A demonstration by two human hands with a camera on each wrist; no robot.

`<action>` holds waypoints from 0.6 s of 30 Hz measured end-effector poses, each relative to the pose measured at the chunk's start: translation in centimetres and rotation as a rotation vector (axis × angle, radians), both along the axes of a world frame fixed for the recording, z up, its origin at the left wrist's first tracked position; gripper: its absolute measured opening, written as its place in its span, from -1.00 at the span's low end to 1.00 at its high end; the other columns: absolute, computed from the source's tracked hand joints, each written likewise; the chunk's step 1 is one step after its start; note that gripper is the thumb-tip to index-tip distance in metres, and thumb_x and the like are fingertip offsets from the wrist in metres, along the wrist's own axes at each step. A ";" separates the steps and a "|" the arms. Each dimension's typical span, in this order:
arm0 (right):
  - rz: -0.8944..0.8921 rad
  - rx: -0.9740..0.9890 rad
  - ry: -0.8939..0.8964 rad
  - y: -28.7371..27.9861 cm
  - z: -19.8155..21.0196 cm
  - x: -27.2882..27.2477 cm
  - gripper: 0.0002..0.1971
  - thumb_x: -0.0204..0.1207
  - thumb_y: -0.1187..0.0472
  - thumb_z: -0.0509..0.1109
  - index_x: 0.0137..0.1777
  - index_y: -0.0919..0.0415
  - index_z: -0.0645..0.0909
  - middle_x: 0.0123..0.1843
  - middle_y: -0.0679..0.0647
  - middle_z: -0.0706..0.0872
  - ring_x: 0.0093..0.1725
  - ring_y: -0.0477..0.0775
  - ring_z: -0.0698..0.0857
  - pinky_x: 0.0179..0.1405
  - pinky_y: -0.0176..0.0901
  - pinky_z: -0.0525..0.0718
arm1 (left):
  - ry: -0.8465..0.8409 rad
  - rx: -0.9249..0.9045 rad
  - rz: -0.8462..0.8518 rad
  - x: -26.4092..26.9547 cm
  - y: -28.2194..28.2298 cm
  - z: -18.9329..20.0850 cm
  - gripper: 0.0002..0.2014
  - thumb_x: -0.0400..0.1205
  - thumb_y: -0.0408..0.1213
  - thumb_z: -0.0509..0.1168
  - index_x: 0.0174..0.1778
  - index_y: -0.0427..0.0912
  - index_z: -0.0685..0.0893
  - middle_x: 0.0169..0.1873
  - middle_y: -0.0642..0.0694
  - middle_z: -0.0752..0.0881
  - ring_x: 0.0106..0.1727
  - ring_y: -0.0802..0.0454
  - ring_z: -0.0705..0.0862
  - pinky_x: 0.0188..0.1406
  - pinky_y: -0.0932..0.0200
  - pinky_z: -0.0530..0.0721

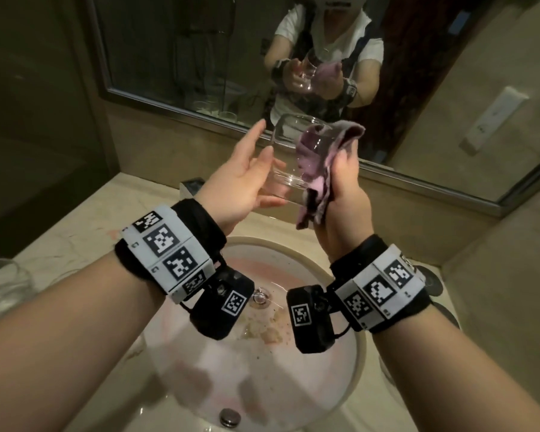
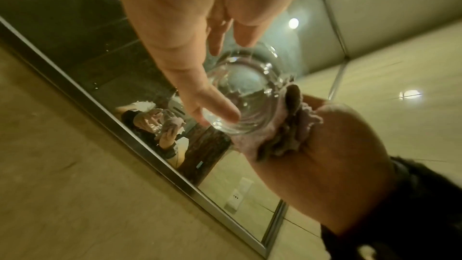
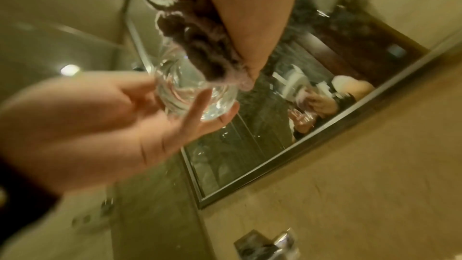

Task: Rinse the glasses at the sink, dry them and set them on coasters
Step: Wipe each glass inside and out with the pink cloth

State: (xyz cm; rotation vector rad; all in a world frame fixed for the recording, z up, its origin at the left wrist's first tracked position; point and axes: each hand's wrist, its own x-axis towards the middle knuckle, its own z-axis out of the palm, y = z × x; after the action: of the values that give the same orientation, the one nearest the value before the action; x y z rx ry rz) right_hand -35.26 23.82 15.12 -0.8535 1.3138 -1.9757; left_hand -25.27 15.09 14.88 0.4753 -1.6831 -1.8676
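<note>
Marble counter (image 1: 85, 219) round sink (image 1: 360, 353); mirror (image 1: 175, 57) behind; left grip (image 1: 243, 179) loose on glass (image 1: 289, 151); right grip (image 1: 346, 198) clutching cloth (image 1: 321, 151)

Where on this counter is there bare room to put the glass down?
Bare marble counter lies left of the sink, between the faucet and the other glass at the left edge. The right side looks tighter, holding dark round objects.
</note>
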 end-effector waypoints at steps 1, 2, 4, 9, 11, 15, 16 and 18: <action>-0.013 0.012 0.101 0.1 0.2 0.2 -0.47 0.75 0.08 -0.03 0.68 -0.04 -0.07 0.39 0.18 0.58 0.34 0.44 0.30 0.31 0.24 0.46 | 0.007 0.006 -0.015 0.1 0.2 0.3 -0.46 0.67 0.00 0.03 0.60 0.17 0.08 0.25 -0.13 0.52 0.15 -0.19 0.67 0.03 -0.03 0.75; -0.017 0.025 0.192 0.3 0.3 0.4 -0.47 0.77 0.14 -0.07 0.68 -0.02 -0.14 0.28 -0.11 0.59 0.28 0.31 0.33 0.29 0.09 0.43 | -0.001 -0.005 -0.039 0.1 0.5 0.5 -0.40 0.60 0.12 0.01 0.59 0.17 0.07 0.33 -0.05 0.45 0.18 -0.09 0.64 -0.03 0.01 0.76; -0.012 0.077 0.273 0.2 0.1 0.6 -0.48 0.77 0.15 -0.09 0.68 0.04 -0.15 -0.09 -0.54 0.35 0.29 0.19 0.33 0.28 -0.04 0.36 | -0.049 -0.004 -0.101 0.3 0.5 0.5 -0.14 0.33 0.31 -0.02 0.61 0.15 0.04 0.35 0.10 0.31 0.15 0.11 0.58 -0.22 0.14 0.77; 0.179 0.056 -0.096 0.6 0.1 0.0 -0.44 0.73 -0.08 -0.11 0.35 0.38 0.46 0.07 0.21 0.78 0.05 0.06 0.77 0.06 -0.05 0.75 | -0.020 0.189 -0.323 0.5 0.2 -0.5 0.12 -0.08 0.51 0.36 0.47 0.38 0.21 0.35 -0.12 0.59 0.13 -0.26 0.73 -0.22 -0.07 0.79; 0.165 -0.005 -0.159 0.8 -0.1 -0.1 -0.49 0.72 -0.03 -0.06 0.36 0.34 0.49 0.18 0.27 0.72 0.20 0.20 0.70 0.27 0.09 0.65 | -0.017 0.193 -0.320 0.1 -0.3 -0.8 0.17 -0.14 0.51 0.39 0.48 0.40 0.20 0.43 -0.14 0.51 0.26 -0.31 0.65 -0.15 -0.19 0.76; 0.021 -0.035 -0.084 0.7 0.0 -0.5 -0.59 0.73 0.05 0.00 0.44 0.19 0.45 0.33 0.25 0.64 0.33 0.18 0.63 0.40 0.17 0.53 | -0.109 -0.031 -0.052 0.0 -0.4 -0.1 -0.03 0.09 0.53 0.20 0.41 0.20 0.18 0.29 -0.12 0.48 0.23 -0.14 0.63 -0.06 -0.15 0.77; -0.007 -0.028 -0.030 0.7 0.1 -0.6 -0.59 0.74 0.08 -0.01 0.52 0.15 0.36 0.39 0.17 0.60 0.36 0.09 0.61 0.41 0.07 0.51 | -0.114 -0.106 0.032 0.0 -0.3 0.1 -0.19 0.25 0.44 0.14 0.37 0.14 0.21 0.21 -0.09 0.50 0.17 -0.11 0.64 -0.08 -0.12 0.78; -0.031 -0.025 0.135 0.6 0.1 -0.5 -0.54 0.75 0.12 -0.01 0.63 0.09 0.16 0.49 0.04 0.49 0.37 -0.09 0.56 0.44 -0.07 0.47 | -0.077 -0.098 0.078 -0.2 0.2 0.4 -0.46 0.53 0.23 0.02 0.38 0.06 0.30 0.21 -0.10 0.54 0.18 -0.15 0.64 -0.11 -0.11 0.78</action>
State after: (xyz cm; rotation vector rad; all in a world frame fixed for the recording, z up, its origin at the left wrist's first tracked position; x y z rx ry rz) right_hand -35.73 24.44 15.22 -0.9988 1.3878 -1.9916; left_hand -25.49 15.26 15.23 0.5700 -1.7716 -1.7224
